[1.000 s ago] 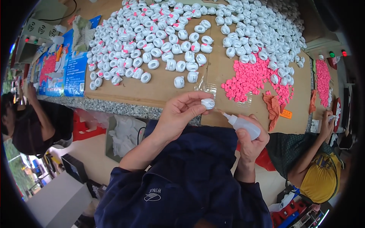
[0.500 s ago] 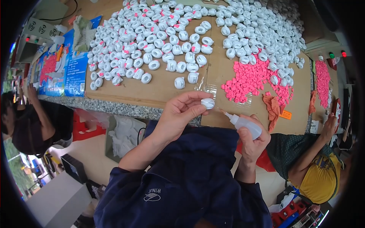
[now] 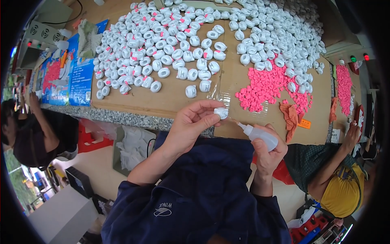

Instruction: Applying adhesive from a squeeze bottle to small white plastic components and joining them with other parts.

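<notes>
My left hand [image 3: 194, 123] pinches a small white plastic piece [image 3: 221, 112] between thumb and fingers, just above the near edge of the brown table [image 3: 170, 101]. My right hand [image 3: 268, 148] grips a small white squeeze bottle [image 3: 260, 136], its thin nozzle pointing up-left and nearly touching the white piece. Several identical white pieces, some with pink inserts [image 3: 162, 49], cover the table beyond my hands. A heap of small pink parts [image 3: 268, 87] lies to the right of them.
Another pile of white pieces [image 3: 280, 36] fills the far right of the table. An orange-red rag [image 3: 290, 116] lies by the pink heap. One person sits at my left [image 3: 28, 138], another at my right [image 3: 337, 179]. Blue sheets [image 3: 79, 77] lie at the left.
The bottle's nozzle has edged closer to the white piece in my left hand. Both hands otherwise hold their places.
</notes>
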Demonstrator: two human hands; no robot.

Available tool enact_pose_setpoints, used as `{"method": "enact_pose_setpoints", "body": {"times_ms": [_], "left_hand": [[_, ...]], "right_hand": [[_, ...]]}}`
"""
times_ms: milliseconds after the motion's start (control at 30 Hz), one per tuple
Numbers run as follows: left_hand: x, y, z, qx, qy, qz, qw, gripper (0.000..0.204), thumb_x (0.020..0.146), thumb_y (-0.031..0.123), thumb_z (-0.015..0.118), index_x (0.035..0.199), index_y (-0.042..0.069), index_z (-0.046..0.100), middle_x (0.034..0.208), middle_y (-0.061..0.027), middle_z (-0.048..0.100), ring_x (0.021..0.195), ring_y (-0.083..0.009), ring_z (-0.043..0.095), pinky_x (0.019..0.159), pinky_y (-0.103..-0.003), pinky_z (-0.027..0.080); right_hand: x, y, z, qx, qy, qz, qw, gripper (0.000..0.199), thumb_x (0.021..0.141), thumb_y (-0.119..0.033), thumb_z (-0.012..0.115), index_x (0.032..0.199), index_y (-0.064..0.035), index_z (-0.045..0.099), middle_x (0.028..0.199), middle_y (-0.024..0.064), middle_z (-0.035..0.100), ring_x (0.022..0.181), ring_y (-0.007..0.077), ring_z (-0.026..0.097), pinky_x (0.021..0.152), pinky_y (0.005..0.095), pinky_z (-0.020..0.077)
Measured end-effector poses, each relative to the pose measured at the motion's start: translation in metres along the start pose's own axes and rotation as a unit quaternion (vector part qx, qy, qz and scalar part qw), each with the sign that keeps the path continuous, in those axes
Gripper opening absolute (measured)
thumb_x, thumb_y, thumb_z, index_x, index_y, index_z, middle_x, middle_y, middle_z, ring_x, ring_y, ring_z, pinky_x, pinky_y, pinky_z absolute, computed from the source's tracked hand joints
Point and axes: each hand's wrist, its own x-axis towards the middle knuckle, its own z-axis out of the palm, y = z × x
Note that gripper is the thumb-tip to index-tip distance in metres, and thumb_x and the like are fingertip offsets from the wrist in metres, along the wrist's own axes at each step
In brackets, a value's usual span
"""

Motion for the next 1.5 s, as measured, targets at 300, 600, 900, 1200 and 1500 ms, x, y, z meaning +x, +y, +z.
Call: {"method": "enact_pose_setpoints", "body": {"times_ms": [300,600,900,1200,1500], "left_hand": [[-0.001,0.001,0.000,0.000,0.000,-0.005,1.000,0.027,0.085,0.003,0.059,0.112,0.001,0.056,0.096,-0.0059,0.062,0.085,-0.0100,0.058,0.075,-0.024,0.047],[-0.005,0.005,0.001,-0.010,0.002,-0.013,1.000,0.026,0.086,0.004,0.057,0.112,0.000,0.055,0.098,-0.0071,0.062,0.086,-0.0116,0.059,0.075,-0.023,0.047],[-0.030,-0.003,0.001,-0.013,0.030,-0.027,0.999,0.028,0.084,0.003,0.059,0.111,-0.002,0.054,0.105,-0.0116,0.061,0.091,-0.0177,0.060,0.079,-0.027,0.048],[-0.028,-0.006,0.006,-0.004,0.005,-0.033,0.999,0.026,0.084,0.000,0.058,0.110,-0.002,0.054,0.103,-0.0102,0.061,0.091,-0.0149,0.060,0.081,-0.027,0.049],[-0.024,-0.008,0.018,-0.002,-0.013,-0.048,0.999,0.026,0.084,0.000,0.058,0.110,-0.003,0.054,0.101,-0.0098,0.062,0.090,-0.0149,0.060,0.080,-0.027,0.049]], "right_hand": [[0.002,0.003,0.001,0.022,0.016,-0.003,1.000,0.030,0.071,-0.011,0.071,0.095,0.0058,0.064,0.068,0.0025,0.052,0.060,0.0087,0.045,0.053,0.0209,0.0334],[-0.001,0.001,-0.005,0.082,0.036,0.045,0.995,0.033,0.070,-0.006,0.072,0.099,0.0060,0.061,0.075,0.0048,0.056,0.066,0.0100,0.050,0.059,0.0213,0.0386],[0.018,0.011,0.026,-0.132,-0.009,-0.078,0.988,0.037,0.069,0.002,0.068,0.104,0.0015,0.057,0.094,0.0095,0.059,0.087,0.0169,0.055,0.078,0.0264,0.0416],[0.019,0.009,0.005,-0.196,0.114,-0.071,0.971,0.025,0.071,-0.002,0.070,0.094,-0.0005,0.062,0.087,0.0069,0.061,0.082,0.0186,0.055,0.072,0.0275,0.0422],[0.037,0.025,-0.008,-0.288,0.069,-0.053,0.954,0.012,0.074,0.000,0.065,0.085,-0.0016,0.065,0.084,0.0075,0.059,0.080,0.0196,0.054,0.072,0.0286,0.0424]]}}
